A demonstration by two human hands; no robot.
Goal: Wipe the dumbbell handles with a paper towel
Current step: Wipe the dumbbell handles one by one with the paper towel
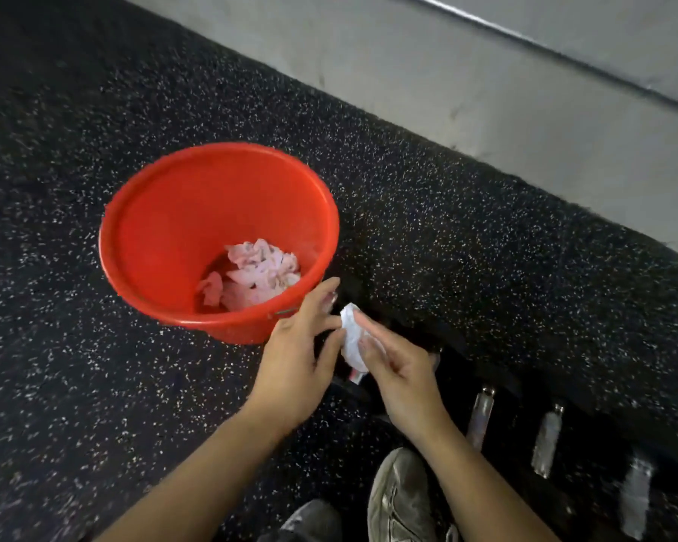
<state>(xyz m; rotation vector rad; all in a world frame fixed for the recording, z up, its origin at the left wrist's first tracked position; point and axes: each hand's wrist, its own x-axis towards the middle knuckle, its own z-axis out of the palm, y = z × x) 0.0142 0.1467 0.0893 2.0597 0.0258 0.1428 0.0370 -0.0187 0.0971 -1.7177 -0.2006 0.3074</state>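
We judge the wiping partly done: crumpled used towels (259,273) lie in the red bucket (161,228) at ten o'clock in view, while the row of dumbbell handles (546,444) at four o'clock may need more attention, though we cannot tell which are clean. Our right hand (402,379) pinches a wadded paper towel (351,336) just beside the bucket's near wall. Our left hand (296,357), fingers fairly straight and spread, touches the towel's edge.

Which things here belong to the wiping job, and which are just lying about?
Job: paper towel held by right hand, left hand touching it; dumbbell handles; red bucket holding used towels.
Just there: worn shoe; speckled floor; grey wall.
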